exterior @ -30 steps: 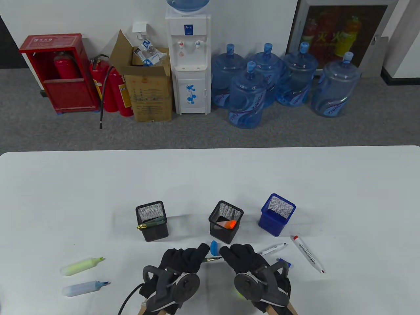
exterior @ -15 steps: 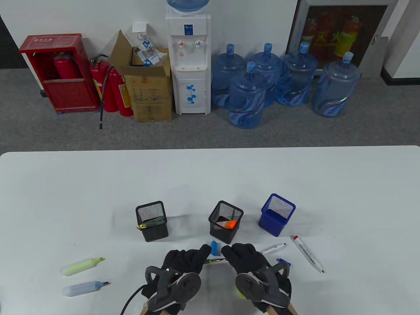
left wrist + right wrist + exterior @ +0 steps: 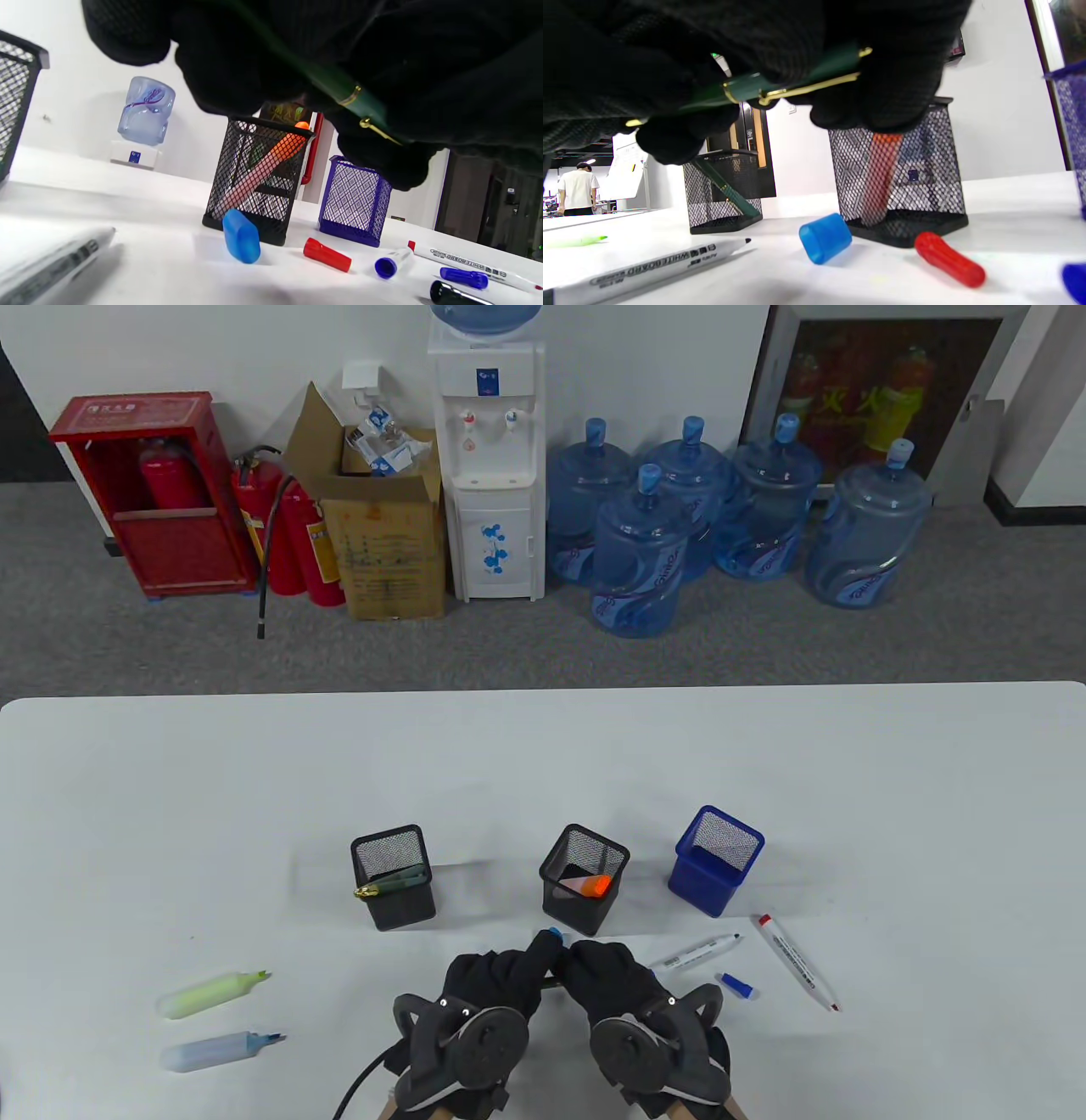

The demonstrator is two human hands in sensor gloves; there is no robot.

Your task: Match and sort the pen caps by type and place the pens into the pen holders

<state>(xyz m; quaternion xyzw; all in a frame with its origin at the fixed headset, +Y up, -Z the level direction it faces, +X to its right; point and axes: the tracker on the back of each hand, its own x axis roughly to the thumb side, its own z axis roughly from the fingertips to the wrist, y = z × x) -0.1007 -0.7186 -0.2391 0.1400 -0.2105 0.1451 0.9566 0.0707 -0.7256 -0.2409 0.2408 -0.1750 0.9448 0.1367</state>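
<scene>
Highlighters lie farthest left of the middle black mesh holder (image 3: 584, 879): two of them, uncapped, a green highlighter (image 3: 212, 993) and below it a blue highlighter (image 3: 221, 1050). Three holders stand in a row: the left black mesh holder (image 3: 393, 877) with one green pen leaning inside, the middle one with one orange highlighter (image 3: 585, 886), and the blue mesh holder (image 3: 714, 860) to its right. Just in front of the middle holder my left hand (image 3: 492, 984) and my right hand (image 3: 612, 980) meet, both gripping one dark green pen (image 3: 780, 87) with gold trim, my fingers curled round it from either end above the table. Beneath it, against the middle holder's base, lie one light blue cap (image 3: 241, 235) and one red cap (image 3: 327, 254). Right of the middle holder lie two whiteboard markers, a blue-ended marker (image 3: 696, 952) and a red-ended marker (image 3: 797, 962), with one small dark blue cap (image 3: 736, 985) between them.
</scene>
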